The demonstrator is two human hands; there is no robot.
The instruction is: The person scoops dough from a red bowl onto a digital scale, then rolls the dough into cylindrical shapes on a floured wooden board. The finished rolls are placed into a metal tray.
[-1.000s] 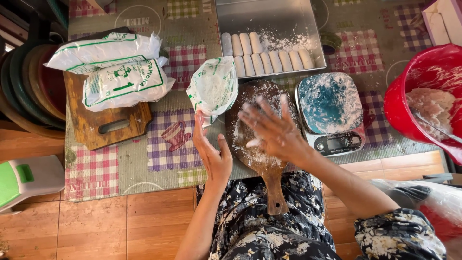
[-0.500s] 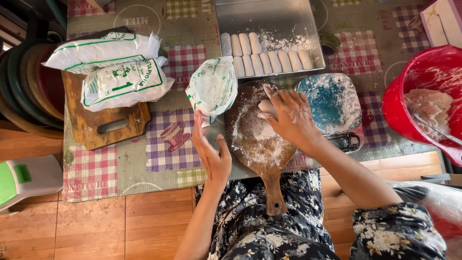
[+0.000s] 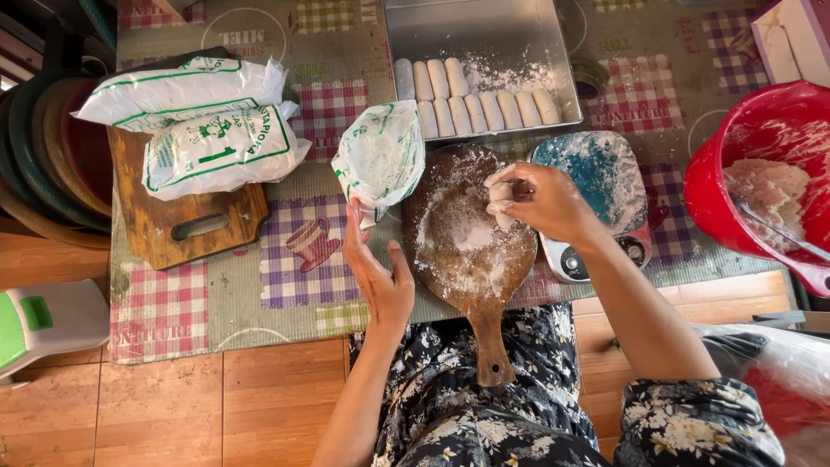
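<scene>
While the right hand (image 3: pixel 545 203) pinched a small dough piece (image 3: pixel 501 192) above the floured board (image 3: pixel 471 246), soft and likely easily squashed, the left hand (image 3: pixel 380 277) steadied the flour bag (image 3: pixel 380 160), fingers open.

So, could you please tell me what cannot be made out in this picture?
Head view only:
- Dough piece: mostly hidden by the right hand, shape unclear.
- Scale display: covered by the right forearm.
- Red bowl: cut off by the right edge.
- Open flour bag: its base is hidden behind the left hand.
- Stacked plates: cut off at the left edge.
</scene>
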